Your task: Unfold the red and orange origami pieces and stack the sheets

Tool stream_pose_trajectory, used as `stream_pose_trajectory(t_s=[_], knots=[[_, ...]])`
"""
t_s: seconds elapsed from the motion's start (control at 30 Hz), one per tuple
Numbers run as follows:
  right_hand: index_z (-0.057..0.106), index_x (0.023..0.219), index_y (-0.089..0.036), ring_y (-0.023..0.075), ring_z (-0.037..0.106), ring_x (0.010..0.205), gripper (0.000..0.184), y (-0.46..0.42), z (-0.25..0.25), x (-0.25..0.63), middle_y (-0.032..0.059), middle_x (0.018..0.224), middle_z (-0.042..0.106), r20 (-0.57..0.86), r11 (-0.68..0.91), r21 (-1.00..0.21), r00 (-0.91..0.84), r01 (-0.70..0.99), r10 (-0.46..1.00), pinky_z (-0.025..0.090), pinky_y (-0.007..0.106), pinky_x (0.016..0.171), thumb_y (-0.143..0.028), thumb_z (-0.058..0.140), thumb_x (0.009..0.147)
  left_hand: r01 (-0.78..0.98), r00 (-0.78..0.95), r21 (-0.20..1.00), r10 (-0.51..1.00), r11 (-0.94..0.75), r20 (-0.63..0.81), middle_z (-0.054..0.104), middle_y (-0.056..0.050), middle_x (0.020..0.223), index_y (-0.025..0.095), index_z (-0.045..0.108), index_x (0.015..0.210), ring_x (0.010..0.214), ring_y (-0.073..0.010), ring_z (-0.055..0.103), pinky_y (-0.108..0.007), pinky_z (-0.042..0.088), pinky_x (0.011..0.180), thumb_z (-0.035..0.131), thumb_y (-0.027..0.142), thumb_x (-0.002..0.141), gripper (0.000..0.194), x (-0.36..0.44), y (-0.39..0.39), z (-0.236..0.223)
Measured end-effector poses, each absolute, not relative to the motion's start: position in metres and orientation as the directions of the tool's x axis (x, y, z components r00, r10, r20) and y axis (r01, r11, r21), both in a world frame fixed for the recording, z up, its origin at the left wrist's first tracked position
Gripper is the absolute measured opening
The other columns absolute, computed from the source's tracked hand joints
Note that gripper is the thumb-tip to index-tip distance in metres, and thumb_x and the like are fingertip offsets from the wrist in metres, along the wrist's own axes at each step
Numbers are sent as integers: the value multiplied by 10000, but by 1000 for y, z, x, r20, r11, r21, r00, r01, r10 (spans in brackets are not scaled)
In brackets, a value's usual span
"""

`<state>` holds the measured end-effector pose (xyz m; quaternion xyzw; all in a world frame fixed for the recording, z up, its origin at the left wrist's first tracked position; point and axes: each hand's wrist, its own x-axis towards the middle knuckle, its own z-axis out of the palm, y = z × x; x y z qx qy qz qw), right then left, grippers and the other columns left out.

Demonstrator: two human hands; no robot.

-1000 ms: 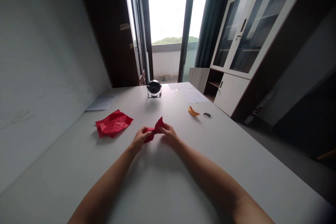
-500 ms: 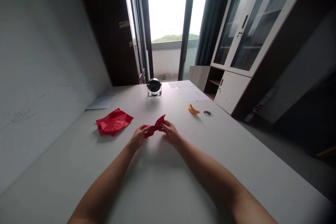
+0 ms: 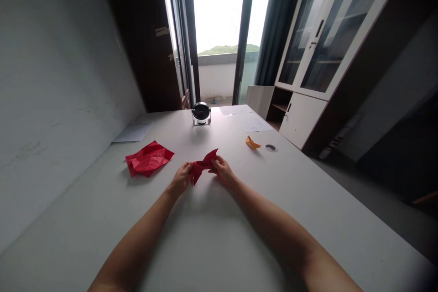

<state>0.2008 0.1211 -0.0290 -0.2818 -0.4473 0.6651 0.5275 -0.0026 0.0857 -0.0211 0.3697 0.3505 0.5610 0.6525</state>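
Observation:
A folded piece of red paper (image 3: 204, 166) is held between both hands just above the white table (image 3: 212, 228). My left hand (image 3: 180, 179) pinches its left end with closed fingers. My right hand (image 3: 223, 171) grips its right end, where a pointed flap sticks up. Both forearms reach out over the middle of the table.
A crumpled red sheet (image 3: 148, 159) lies to the left. A small orange paper figure (image 3: 252, 143) and a round cable hole (image 3: 270, 148) are to the right. A small black desk fan (image 3: 200, 113) and white papers (image 3: 132, 132) sit further back. A cabinet (image 3: 301, 118) stands right.
The hands have turned the red paper slightly; its left part now hangs lower and its pointed flap has shifted a little right. The view tilted down slightly since the first frame.

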Motion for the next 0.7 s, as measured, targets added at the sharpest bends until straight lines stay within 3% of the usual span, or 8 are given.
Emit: stream_pose_trajectory(t_s=[0.2, 0.4, 0.7], knots=[[591, 994, -211, 184, 698, 704, 438, 121, -29, 198, 45, 894, 720, 108, -11, -900, -248, -437, 963, 481, 255, 549, -526, 764, 745, -449, 105, 889, 993, 90, -47, 714, -92, 924, 149, 624, 918, 821, -184, 655, -305, 518, 771, 784, 495, 754, 415, 1, 85, -20], [593, 894, -200, 104, 528, 553, 375, 122, -29, 197, -11, 725, 646, 139, 29, -895, -216, -445, 967, 396, 242, 523, -493, 766, 737, -487, 83, 868, 994, 97, -65, 699, -57, 886, 160, 588, 882, 777, -166, 638, -309, 513, 741, 775, 431, 777, 345, -2, 84, -20], [595, 896, -191, 99, 452, 548, 401, 118, -23, 196, -22, 693, 596, 116, 16, -895, -199, -445, 973, 338, 245, 519, -487, 786, 704, -461, 34, 885, 998, 65, -56, 684, -50, 882, 163, 585, 886, 787, -167, 639, -302, 515, 744, 785, 436, 756, 362, -5, 87, -24]])
